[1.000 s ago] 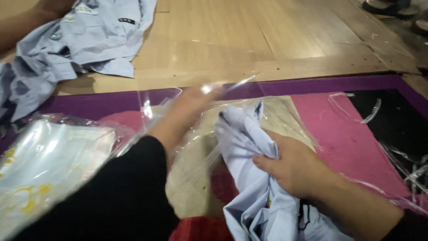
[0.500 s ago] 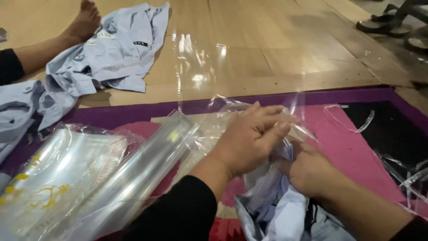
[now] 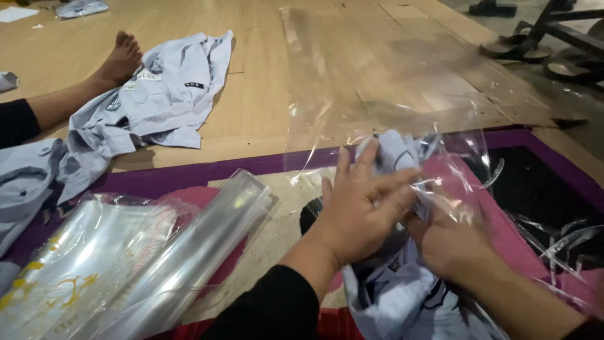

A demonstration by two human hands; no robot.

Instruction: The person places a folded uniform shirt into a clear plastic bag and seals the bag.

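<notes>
Since the frame half a second earlier, the left hand [image 3: 358,211] has spread flatter over the folded light-blue shirt [image 3: 393,296], and the clear plastic bag [image 3: 390,94] has lifted so that its upper sheet stands above the floor [image 3: 264,113]. Left-hand fingers are splayed and pressing on the shirt's upper fold, not closed around it; the right hand [image 3: 453,242] has a closed grip on the shirt and the bag film together. The shirt sits low centre, its top just entering the bag mouth over the pink and purple mat [image 3: 541,252]. To do this step well, judged from the picture: keep the fold flat under the left palm, hold the bag mouth wide, and feed the shirt in squarely (creased film snags easily). A stack of clear bags with yellow print [image 3: 94,277] lies lower left. Another blue shirt [image 3: 163,94], with a small dark rectangular label on the chest, lies on the floor beside another person's bare foot [image 3: 119,60].
</notes>
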